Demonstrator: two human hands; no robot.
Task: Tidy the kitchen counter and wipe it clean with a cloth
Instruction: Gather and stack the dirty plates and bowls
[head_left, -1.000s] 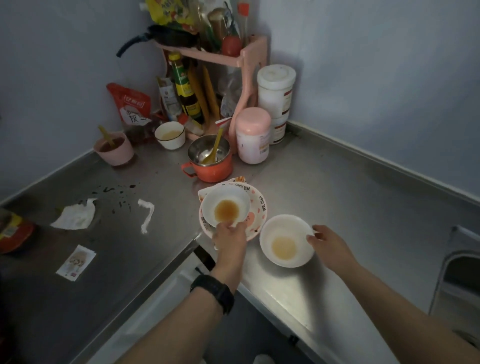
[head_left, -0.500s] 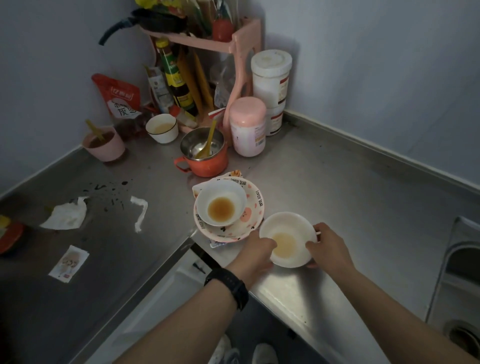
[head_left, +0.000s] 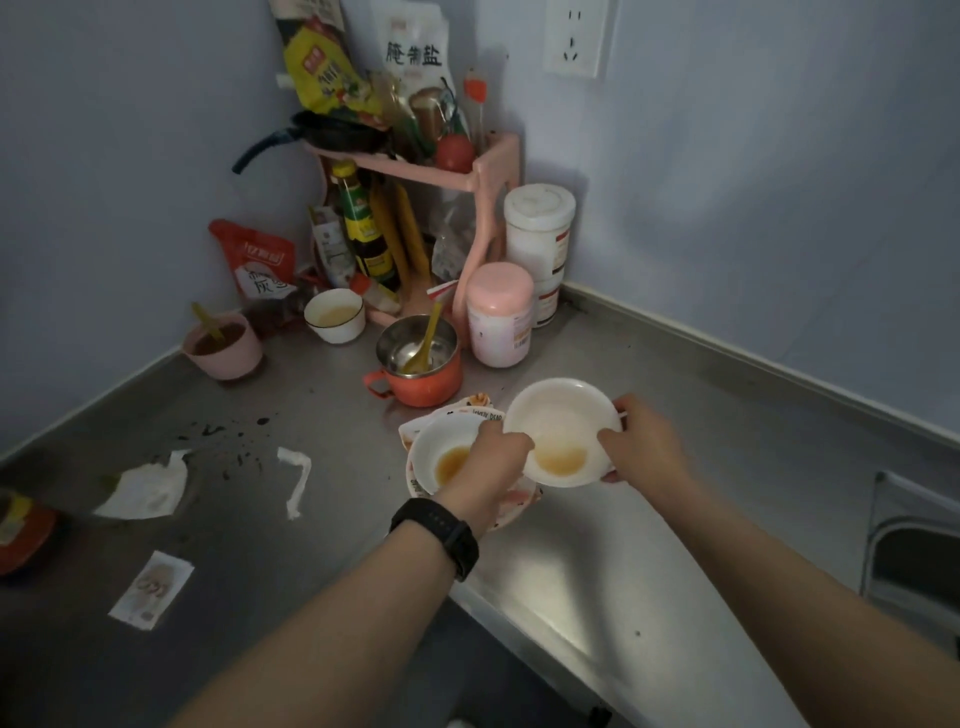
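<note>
left hand (head_left: 491, 460) and right hand (head_left: 644, 449) grip white bowl (head_left: 558, 415) by opposite rims, tilted, brown liquid (head_left: 561, 460) pooled low. small bowl (head_left: 441, 447) sits on patterned plate (head_left: 522, 501) on desk (head_left: 649, 571).

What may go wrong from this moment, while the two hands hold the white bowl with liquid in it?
1. The white bowl, held at its rim by the left hand and the right hand, is tilted. Its yellowish liquid pools at the near edge and may spill onto the counter.
2. The left hand is just over the second bowl, which holds brown liquid and sits on the plate. A bump could tip it.
</note>
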